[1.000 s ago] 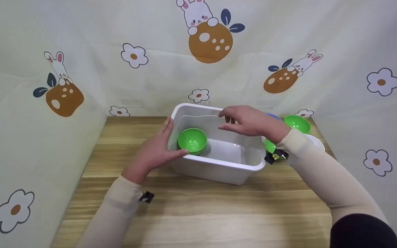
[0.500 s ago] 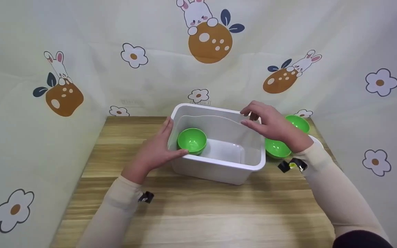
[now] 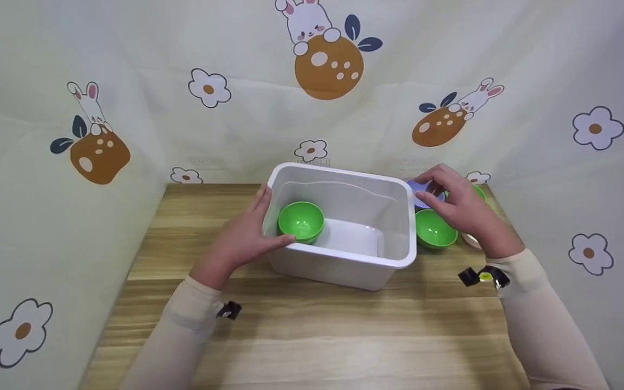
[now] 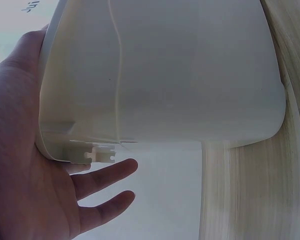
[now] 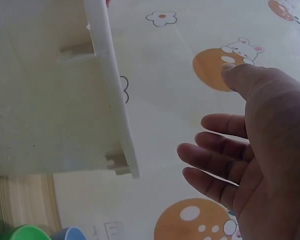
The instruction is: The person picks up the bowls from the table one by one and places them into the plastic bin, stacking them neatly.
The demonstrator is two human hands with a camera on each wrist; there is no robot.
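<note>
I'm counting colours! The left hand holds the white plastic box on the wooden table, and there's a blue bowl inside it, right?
Almost. The small round plastic bowl inside the white plastic box is green, not blue, as the head view shows. The left hand does hold the box on the wooden table.

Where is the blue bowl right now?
In the head view the blue bowl sits on the table right of the white bin, behind a green bowl, partly covered by the right hand reaching over it.
</note>
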